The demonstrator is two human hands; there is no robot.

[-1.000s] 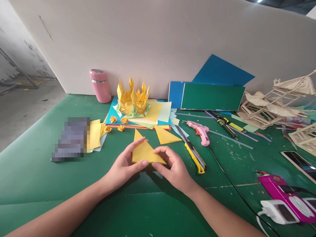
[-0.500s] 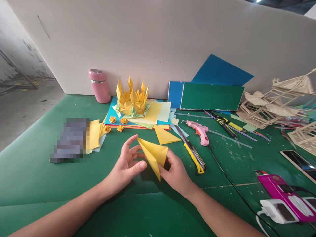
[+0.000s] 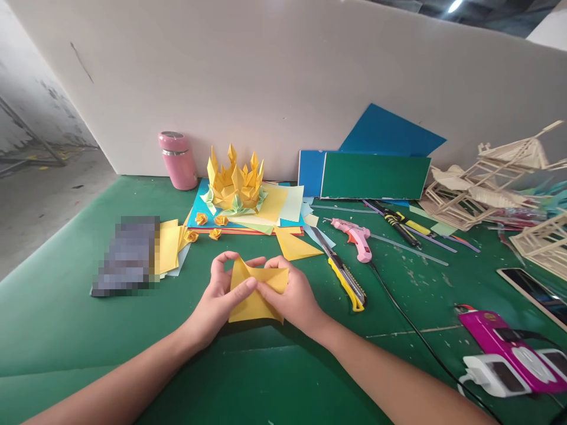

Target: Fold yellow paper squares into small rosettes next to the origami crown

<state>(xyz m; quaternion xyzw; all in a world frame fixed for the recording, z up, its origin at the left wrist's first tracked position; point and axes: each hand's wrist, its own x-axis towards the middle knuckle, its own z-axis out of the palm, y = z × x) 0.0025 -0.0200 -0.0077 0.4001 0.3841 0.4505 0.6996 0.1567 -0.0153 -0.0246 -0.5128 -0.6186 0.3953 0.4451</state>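
Observation:
A creased square of yellow paper [image 3: 257, 310] is held up over the green table by both of my hands. My left hand [image 3: 218, 301] pinches its left side, thumb on the near face and fingers behind. My right hand [image 3: 297, 295] grips the right side, its thumb meeting the left thumb at the paper's middle. Some fingers are hidden behind the sheet. Just beyond lies a folded yellow paper triangle [image 3: 296, 245]. Farther back, a yellow folded-paper crown [image 3: 239, 192] with pale green leaves stands on coloured sheets, several small orange paper roses [image 3: 215, 234] in front of it.
Right of my hands lie a yellow utility knife [image 3: 348, 283] and a pink glue gun [image 3: 358, 236] with a trailing black cord. A magenta power strip [image 3: 514, 348], phone [image 3: 538, 292] and wooden stick model [image 3: 469, 195] are farther right. A pink flask [image 3: 178, 162] stands at back left.
The paper, earlier folded over in my right hand, is now opened out. My left hand, apart from it with fingers spread, has closed on its left side. The view has shifted slightly.

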